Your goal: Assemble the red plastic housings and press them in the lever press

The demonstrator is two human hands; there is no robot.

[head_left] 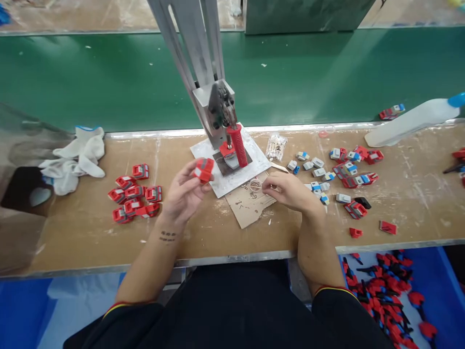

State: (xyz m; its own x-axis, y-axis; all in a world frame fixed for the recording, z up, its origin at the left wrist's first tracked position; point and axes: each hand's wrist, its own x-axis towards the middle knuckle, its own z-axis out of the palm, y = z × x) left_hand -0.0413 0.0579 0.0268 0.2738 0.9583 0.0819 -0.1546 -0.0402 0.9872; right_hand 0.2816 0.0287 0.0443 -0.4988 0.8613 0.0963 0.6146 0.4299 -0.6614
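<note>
Above the brown workbench (214,235), just in front of the hand press (214,104), we held a red block (205,169) in our left hand (183,196), the thumb and fingertips pinching it and the palm turned partly up. Our right hand (290,189) hung near the corner of a cardboard piece (244,213), its thumb and forefinger drawn together beside a small clear ring (255,185); we could not tell whether anything thin was caught between them. Under the press lay a pale metal plate (257,160) that overlapped the cardboard, and its red handle (237,148) pointed down toward us.

On our left we had a loose cluster of red blocks (134,193), with white gloves (82,155) farther out. Beyond our right hand, near the plate, lay a bunch of white sticks (276,147). Farther right we saw small white blocks (318,172), some with blue or yellow on them, then longer red pieces (356,179). A white bottle (414,121) with a blue cap appeared slanted near the far edge. Below the bench, at our right, a blue bin (436,278) held red and black parts (385,291).
</note>
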